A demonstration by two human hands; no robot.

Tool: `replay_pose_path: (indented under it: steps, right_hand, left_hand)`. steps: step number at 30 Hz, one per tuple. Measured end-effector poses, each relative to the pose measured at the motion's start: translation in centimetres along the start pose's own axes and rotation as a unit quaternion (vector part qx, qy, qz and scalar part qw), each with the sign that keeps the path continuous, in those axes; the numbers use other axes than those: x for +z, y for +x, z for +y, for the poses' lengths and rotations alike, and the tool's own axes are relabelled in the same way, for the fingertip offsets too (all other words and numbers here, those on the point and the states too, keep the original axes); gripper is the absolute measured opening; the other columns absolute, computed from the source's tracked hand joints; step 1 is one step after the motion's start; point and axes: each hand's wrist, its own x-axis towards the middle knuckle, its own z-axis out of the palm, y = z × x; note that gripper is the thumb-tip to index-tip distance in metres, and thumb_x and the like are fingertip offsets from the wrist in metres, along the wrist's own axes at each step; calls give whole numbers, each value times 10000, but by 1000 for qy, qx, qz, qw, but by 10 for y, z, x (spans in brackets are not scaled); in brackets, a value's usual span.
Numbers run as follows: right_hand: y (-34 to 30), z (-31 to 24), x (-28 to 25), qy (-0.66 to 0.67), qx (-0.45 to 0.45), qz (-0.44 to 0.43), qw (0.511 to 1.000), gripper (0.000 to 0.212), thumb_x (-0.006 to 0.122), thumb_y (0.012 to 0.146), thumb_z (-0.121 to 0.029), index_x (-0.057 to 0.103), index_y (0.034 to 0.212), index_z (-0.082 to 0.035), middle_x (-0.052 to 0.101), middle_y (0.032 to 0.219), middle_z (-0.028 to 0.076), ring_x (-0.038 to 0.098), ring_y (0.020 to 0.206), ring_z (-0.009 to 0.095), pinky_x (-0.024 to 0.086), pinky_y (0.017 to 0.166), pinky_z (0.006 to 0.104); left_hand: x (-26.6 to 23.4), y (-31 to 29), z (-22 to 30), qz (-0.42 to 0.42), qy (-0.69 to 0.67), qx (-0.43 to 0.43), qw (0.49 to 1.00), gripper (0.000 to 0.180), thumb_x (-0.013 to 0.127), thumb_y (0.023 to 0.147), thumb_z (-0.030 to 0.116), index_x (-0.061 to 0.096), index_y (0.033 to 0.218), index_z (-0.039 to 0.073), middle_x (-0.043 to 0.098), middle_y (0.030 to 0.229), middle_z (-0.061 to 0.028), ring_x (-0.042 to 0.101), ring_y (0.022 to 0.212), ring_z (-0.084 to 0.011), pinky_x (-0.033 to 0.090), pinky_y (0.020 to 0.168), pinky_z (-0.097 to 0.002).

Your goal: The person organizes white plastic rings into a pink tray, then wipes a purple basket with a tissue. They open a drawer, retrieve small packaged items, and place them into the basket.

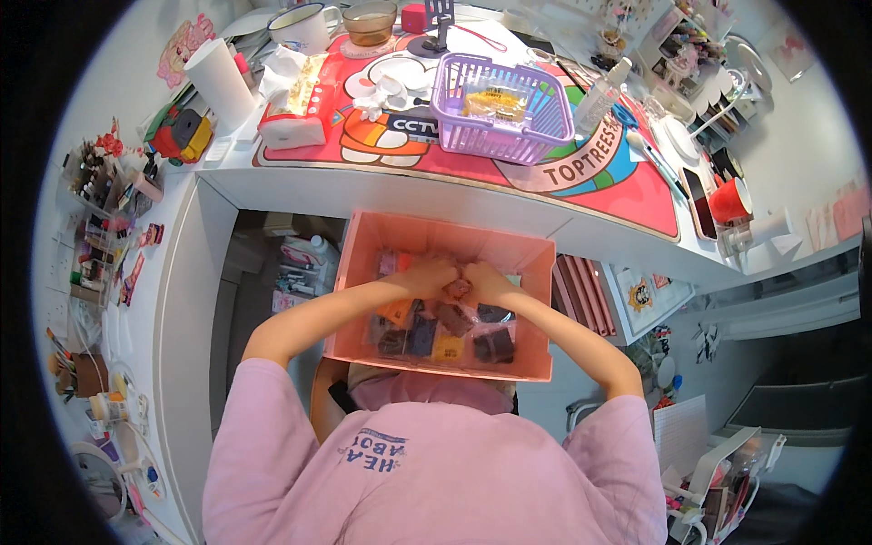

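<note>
An orange-pink plastic bin (534, 272) rests on my lap, partly under the desk edge. Both my hands reach down inside it. My left hand (432, 276) and my right hand (489, 282) are close together, fingers curled in on a small clear plastic bag (458, 289) with reddish contents. Below them lie several more clear bags: an orange one (396, 311), a dark blue one (421, 334), a yellow one (447, 347) and a black one (494, 346). My fingertips are small and partly hidden.
On the desk mat (636, 204) stands a purple basket (504, 141) holding a bag with yellow contents. A red tissue pack (304, 109), a paper roll (221, 84), a spray bottle (601, 98) and a phone (698, 204) are around it. Pink folders (584, 295) stand right of the bin.
</note>
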Motion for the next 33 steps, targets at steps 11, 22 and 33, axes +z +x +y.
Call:
replay_pose_path:
  steps: [11, 22, 33]
  right_hand:
    - [-108, -75, -255, 152, -161, 439, 871, 193, 746, 700, -121, 689, 870, -49, 640, 700, 57, 578, 609, 113, 456, 569, 247]
    - [-20, -26, -308, 22, -114, 367, 923, 233, 691, 761, -82, 681, 988, -28, 681, 844, 108, 650, 753, 162, 520, 697, 295]
    - [-80, -36, -137, 131, -126, 151, 972, 210, 667, 756, -133, 647, 913, 4, 641, 849, 196, 630, 817, 334, 501, 720, 402]
  left_hand:
    - [-263, -33, 111, 308, -53, 113, 943, 243, 771, 695, 177, 652, 860, 43, 633, 706, -35, 577, 609, -128, 465, 568, -261]
    - [-306, 33, 49, 275, 39, 6, 961, 507, 778, 664, 115, 564, 1110, 4, 625, 877, -135, 615, 816, -218, 494, 750, -326]
    - [-174, -66, 42, 49, 38, -39, 997, 329, 691, 720, 128, 621, 1012, -6, 610, 1014, -172, 605, 889, -319, 491, 771, -375]
